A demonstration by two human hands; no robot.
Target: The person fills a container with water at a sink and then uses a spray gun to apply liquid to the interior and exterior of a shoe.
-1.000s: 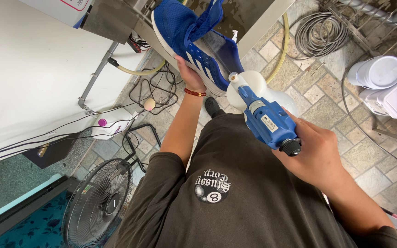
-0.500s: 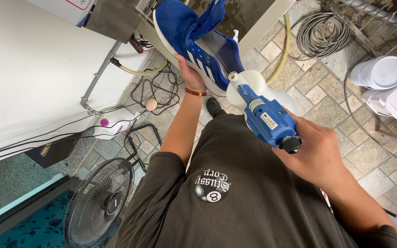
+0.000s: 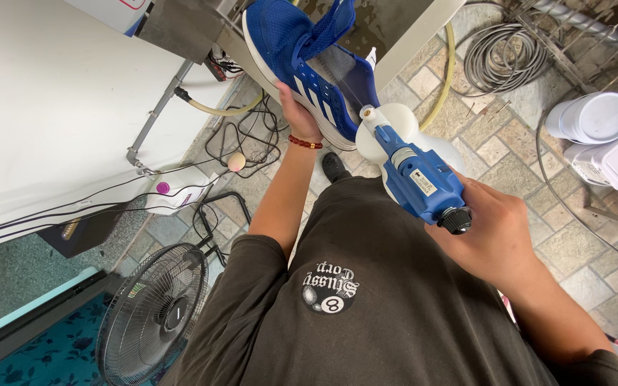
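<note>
I see L hand [image 3: 296,114] gripping blue shoe [image 3: 302,61] under sole, held in air over floor, by table edge. R hand [image 3: 491,232] clenched on blue spray gun [image 3: 416,175], nozzle at shoe heel. Shoe prob light, mesh upper soft, maybe wet/slippery; hold by stiff sole.

A small white label [image 3: 424,183] with dark print sits on top of the blue spray gun [image 3: 416,175]. A little white tag [image 3: 370,58] sticks up inside the blue shoe [image 3: 302,53]
</note>
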